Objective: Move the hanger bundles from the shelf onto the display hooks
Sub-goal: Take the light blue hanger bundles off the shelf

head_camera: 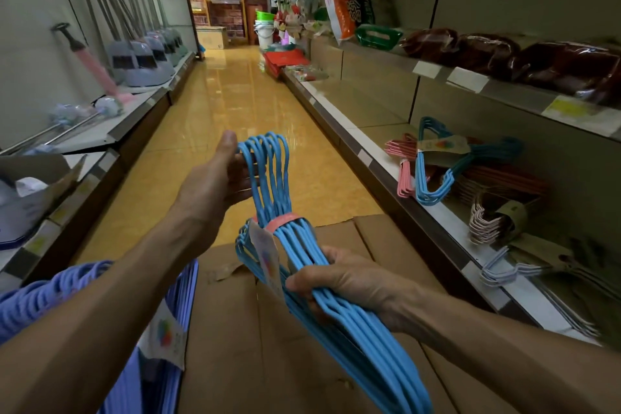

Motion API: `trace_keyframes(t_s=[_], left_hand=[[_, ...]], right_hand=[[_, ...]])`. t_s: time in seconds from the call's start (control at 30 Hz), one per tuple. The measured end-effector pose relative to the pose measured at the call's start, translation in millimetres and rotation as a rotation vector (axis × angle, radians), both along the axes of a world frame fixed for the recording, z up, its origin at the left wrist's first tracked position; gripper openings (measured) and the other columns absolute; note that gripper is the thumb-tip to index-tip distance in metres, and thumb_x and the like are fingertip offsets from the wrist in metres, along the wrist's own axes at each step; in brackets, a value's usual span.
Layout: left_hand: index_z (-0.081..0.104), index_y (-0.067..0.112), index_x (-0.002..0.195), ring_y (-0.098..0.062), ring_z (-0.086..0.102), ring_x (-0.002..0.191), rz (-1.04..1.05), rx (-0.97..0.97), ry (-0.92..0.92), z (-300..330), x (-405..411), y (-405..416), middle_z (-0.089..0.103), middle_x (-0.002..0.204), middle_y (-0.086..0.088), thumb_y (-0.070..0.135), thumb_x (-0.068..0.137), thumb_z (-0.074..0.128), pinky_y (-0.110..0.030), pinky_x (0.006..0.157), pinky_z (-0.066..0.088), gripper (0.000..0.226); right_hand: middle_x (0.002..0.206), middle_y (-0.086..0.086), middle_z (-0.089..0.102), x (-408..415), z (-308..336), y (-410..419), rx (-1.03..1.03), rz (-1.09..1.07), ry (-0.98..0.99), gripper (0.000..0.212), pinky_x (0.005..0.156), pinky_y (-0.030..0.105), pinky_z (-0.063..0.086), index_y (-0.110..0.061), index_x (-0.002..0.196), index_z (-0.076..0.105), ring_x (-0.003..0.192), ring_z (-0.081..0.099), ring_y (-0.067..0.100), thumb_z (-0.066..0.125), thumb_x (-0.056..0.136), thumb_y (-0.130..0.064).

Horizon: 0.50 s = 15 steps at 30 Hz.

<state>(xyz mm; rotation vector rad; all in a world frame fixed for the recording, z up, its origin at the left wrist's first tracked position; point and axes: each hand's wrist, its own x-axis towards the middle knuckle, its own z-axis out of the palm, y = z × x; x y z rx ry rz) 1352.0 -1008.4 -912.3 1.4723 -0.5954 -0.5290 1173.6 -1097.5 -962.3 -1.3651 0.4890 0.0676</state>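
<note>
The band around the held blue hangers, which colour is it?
Pink band, best seen in the head view.

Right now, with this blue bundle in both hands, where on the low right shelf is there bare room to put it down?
The low right shelf is bare along its far stretch, between the small packets and the pink hanger bundle. Nearer you it is crowded: blue-green bundle, brown hangers, pale pink bundle and white hangers lie close together.

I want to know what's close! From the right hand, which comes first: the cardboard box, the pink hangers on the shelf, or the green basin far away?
1. cardboard box, directly under the right hand.
2. pink hangers, on the right-side shelf.
3. green basin, at the aisle's far end.
</note>
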Motion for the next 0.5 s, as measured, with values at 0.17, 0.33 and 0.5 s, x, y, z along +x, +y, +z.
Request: trace_keyframes(t_s=[0.17,0.33,0.5], left_hand=[[0.071,0.011,0.106,-0.022,0.072,0.103,-0.024,0.013,0.020,-6,0,-3,0.077,0.104,-0.006,0.057,0.070,0.074,-0.046,0.101,0.052,0.059],[0.072,0.009,0.108,-0.017,0.072,0.102,-0.002,0.000,-0.001,-15,1,-5,0.077,0.106,-0.001,0.032,0.087,0.073,-0.044,0.101,0.053,0.031],[0.075,0.011,0.105,-0.016,0.071,0.104,-0.014,-0.005,-0.049,-22,3,4,0.077,0.106,-0.001,0.032,0.088,0.071,-0.044,0.103,0.052,0.027]], right_hand=[[0.071,-0.001,0.063,-1,-4,8,-0.041,0.062,0.021,0.033,0.056,0.024,0.052,-0.014,0.107,0.055,0.057,0.060,0.011,0.076,0.082,-0.009],[0.078,-0.001,0.065,0,-11,13,0.013,0.078,0.022,0.022,0.064,0.026,0.054,-0.017,0.096,0.059,0.065,0.062,0.012,0.078,0.084,-0.015],[0.090,0.003,0.065,4,-23,18,0.172,0.128,0.004,0.035,0.070,0.029,0.056,-0.013,0.117,0.058,0.076,0.064,0.016,0.074,0.088,-0.026]])
